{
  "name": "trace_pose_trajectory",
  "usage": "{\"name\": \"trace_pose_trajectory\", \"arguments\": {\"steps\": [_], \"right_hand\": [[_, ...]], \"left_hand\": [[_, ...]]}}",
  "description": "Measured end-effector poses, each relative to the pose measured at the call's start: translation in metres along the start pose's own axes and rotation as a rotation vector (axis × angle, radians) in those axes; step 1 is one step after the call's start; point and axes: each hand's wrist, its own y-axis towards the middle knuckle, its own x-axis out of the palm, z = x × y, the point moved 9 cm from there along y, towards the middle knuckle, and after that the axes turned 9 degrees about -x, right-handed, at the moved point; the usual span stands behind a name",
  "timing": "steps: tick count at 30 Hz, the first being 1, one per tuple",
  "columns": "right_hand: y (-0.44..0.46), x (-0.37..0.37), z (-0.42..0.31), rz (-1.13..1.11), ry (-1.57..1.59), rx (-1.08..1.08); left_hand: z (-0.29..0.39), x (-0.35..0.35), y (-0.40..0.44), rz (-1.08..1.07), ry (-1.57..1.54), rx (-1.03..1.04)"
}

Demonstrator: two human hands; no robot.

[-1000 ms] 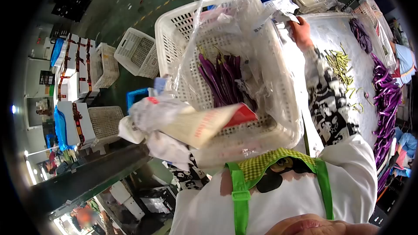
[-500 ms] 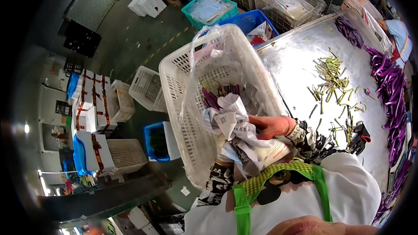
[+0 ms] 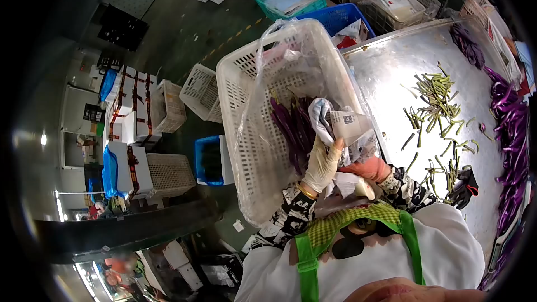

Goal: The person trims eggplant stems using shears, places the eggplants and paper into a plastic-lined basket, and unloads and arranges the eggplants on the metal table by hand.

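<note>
Currently I'm handling crumpled paper point(image 3: 351, 130) over the white crate point(image 3: 253, 159) holding the eggplants point(image 3: 291, 128), my left hand point(image 3: 321, 170) gripping it, my right hand point(image 3: 370, 169) too hidden to tell; moving it calls for containing loose folds.

Metal table point(image 3: 386, 84) bearing green stems point(image 3: 436, 98), black glove point(image 3: 462, 190), purple eggplants point(image 3: 510, 134).

Crate, white, perforated point(image 3: 226, 95): plastic, scuffed, dull. Liner, clear film point(image 3: 335, 78): plastic, wrinkled, glossy. Tabletop, broad, silver-grey point(image 3: 391, 86): metal, mostly smooth, strong glare. Sheets, crumpled, printed, grey-white point(image 3: 320, 116): paper, matt, creased. 2 gloves: cream left-hand glove point(image 3: 323, 169), thin, rubber-like; orange right-hand glove point(image 3: 368, 169), matt. Bib, green-yellow checked point(image 3: 325, 227): cloth, matt. Eggplants, long, purple point(image 3: 512, 128): glossy skin.
</note>
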Motion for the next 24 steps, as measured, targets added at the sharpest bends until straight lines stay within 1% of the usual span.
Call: {"name": "trace_pose_trajectory", "arguments": {"steps": [2,3,4,5,6,7,8,9,10,11,12,13,15,16,19,20,21,23,24], "right_hand": [[-0.004,-0.006,-0.010,-0.038,-0.112,-0.112],[-0.008,-0.011,-0.026,-0.035,-0.098,-0.122],[-0.011,-0.016,-0.039,-0.033,-0.088,-0.135],[-0.014,-0.022,-0.039,-0.017,-0.050,-0.085],[-0.019,-0.028,-0.035,-0.004,-0.008,-0.034],[-0.024,-0.034,-0.032,0.005,0.035,0.015],[-0.031,-0.046,-0.036,0.019,-0.040,-0.003],[-0.042,-0.053,-0.013,0.151,0.558,0.095],[-0.055,-0.066,0.004,0.243,0.672,0.243],[-0.067,-0.077,0.015,0.330,0.779,0.393],[-0.068,-0.093,0.010,0.417,0.791,0.394],[-0.068,-0.104,0.010,0.448,0.871,0.365],[-0.065,-0.126,0.006,0.505,1.034,0.305],[-0.060,-0.134,0.002,0.506,1.035,0.283],[-0.028,-0.171,-0.019,0.501,1.009,0.202],[-0.010,-0.188,-0.026,0.478,0.991,0.149],[0.013,-0.206,-0.035,0.440,0.978,0.079],[0.075,-0.228,-0.078,0.110,1.008,-0.229],[0.107,-0.252,-0.086,0.132,0.886,-0.306]], "left_hand": [[0.000,-0.004,-0.005,0.021,0.082,0.075],[0.005,-0.009,-0.008,0.074,0.103,0.196],[0.009,-0.020,-0.011,0.103,0.222,0.265],[0.016,-0.030,-0.015,0.141,0.339,0.334],[0.016,-0.060,-0.035,0.522,0.454,0.311],[0.007,-0.087,-0.045,0.659,0.570,0.318],[-0.013,-0.117,-0.052,0.710,0.529,0.249],[-0.039,-0.143,-0.057,0.674,0.444,0.109],[-0.035,-0.152,-0.068,0.686,0.425,0.115],[-0.025,-0.156,-0.076,0.654,0.507,0.056],[-0.023,-0.166,-0.087,0.675,0.636,0.058],[-0.024,-0.174,-0.098,0.693,0.766,0.060],[-0.013,-0.200,-0.127,0.997,0.791,0.184],[-0.010,-0.211,-0.143,1.149,0.799,0.244],[-0.051,-0.238,-0.149,1.272,1.036,0.032],[-0.088,-0.252,-0.148,1.269,1.114,-0.065],[-0.093,-0.261,-0.141,1.175,1.003,-0.207],[-0.112,-0.270,-0.128,0.976,0.772,-0.506],[-0.118,-0.277,-0.131,0.979,0.777,-0.508]]}}
